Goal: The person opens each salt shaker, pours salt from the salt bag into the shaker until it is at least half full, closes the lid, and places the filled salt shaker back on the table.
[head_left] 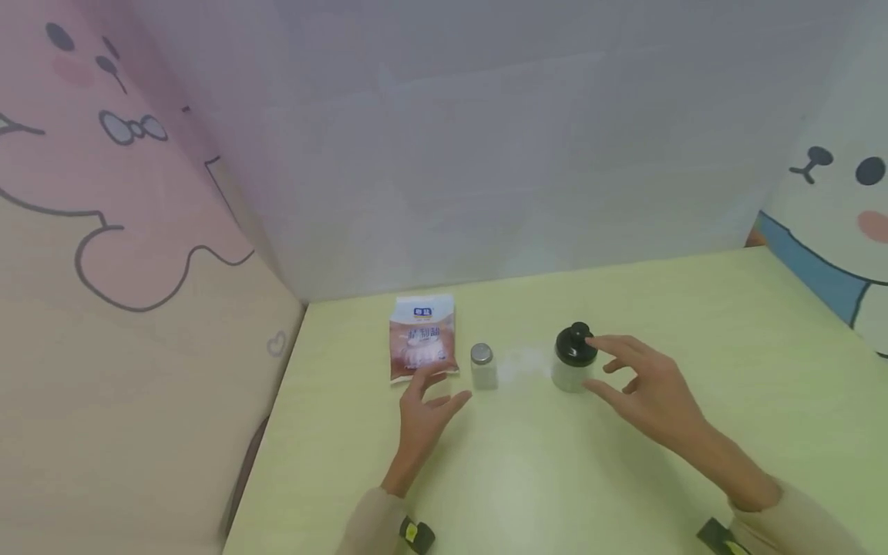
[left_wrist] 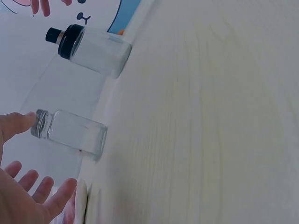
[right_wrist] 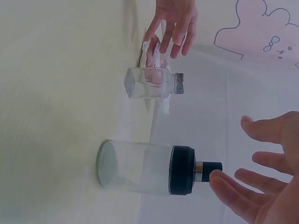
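Observation:
A small square glass shaker (head_left: 484, 375) with a metal cap stands upright in the middle of the table. Just left of it lies a white and brown bag of salt (head_left: 421, 331). My left hand (head_left: 423, 416) hovers at the near end of the bag, fingers spread and thumb close to the shaker, holding nothing. To the right stands a clear glass jar (right_wrist: 140, 165) with a black lid and knob (head_left: 580, 331). My right hand (head_left: 655, 389) is beside this jar with fingers apart; one fingertip is at the knob, and whether it touches I cannot tell.
A pale yellow table (head_left: 527, 462) carries everything. Behind it rises a grey-white wall panel (head_left: 472, 154). Side panels with cartoon figures stand at the left (head_left: 139, 231) and right (head_left: 825, 223).

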`<state>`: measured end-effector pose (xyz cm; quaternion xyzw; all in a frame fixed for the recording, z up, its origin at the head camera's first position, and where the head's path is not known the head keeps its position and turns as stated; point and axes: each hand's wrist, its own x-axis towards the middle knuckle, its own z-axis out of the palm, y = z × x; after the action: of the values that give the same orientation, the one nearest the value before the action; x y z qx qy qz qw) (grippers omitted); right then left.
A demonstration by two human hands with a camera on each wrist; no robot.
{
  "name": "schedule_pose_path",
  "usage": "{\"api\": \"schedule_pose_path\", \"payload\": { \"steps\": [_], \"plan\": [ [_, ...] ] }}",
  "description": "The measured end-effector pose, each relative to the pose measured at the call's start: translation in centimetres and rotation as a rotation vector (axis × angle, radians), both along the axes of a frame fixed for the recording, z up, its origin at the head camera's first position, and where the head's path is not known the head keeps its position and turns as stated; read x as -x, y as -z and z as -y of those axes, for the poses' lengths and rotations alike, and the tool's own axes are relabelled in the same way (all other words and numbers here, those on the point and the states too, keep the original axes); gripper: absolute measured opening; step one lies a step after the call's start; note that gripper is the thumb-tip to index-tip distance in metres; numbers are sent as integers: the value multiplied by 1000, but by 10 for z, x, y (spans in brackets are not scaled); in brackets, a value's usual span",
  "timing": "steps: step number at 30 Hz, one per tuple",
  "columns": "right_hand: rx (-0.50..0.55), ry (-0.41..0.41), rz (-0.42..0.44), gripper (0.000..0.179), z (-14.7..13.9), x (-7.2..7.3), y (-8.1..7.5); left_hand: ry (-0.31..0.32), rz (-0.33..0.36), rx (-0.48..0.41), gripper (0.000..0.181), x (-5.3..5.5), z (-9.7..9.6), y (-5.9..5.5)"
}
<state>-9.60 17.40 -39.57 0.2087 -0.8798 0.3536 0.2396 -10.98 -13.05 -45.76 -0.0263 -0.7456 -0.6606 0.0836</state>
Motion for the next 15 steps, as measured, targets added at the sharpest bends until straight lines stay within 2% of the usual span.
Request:
{"api": "schedule_pose_path", "payload": {
  "steps": [7,15],
  "plan": [
    [16,-59,-23,48,20,17,2,-16,-9,-38,48,8,-10,0],
    [17,-80,69,43,42,28,3,-19,15,-29,49,16,-19,3]
  ]
}}
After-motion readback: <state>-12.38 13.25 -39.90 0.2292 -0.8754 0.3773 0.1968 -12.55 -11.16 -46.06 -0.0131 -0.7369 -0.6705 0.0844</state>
